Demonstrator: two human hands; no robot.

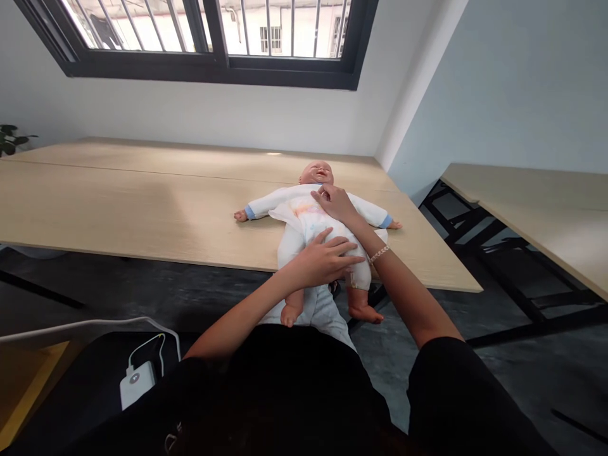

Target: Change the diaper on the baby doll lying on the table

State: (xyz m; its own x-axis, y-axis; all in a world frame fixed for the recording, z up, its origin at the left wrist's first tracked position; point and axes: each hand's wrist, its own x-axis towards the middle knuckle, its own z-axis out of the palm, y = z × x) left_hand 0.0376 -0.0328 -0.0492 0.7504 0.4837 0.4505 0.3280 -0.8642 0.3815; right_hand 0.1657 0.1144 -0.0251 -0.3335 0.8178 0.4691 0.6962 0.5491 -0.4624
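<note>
A baby doll (319, 170) lies on its back near the table's front edge, arms spread and feet hanging past the edge. It wears a white outfit with blue cuffs (266, 204). Over its belly is a white diaper (304, 212) with a coloured print, its side flaps sticking out. My left hand (327, 256) rests across the diaper's lower part and the doll's thighs, fingers apart. Higher up, my right hand (335, 202) has its fingers curled together at the diaper's upper edge by the chest, closed on that edge; the fingertips are partly hidden.
The wooden table (118, 202) runs left beneath a barred window (218, 60). Another table (536, 190) stands to the right across a gap. At lower left, a white device (137, 383) with a cable lies on a black surface. A plant (12, 139) shows at far left.
</note>
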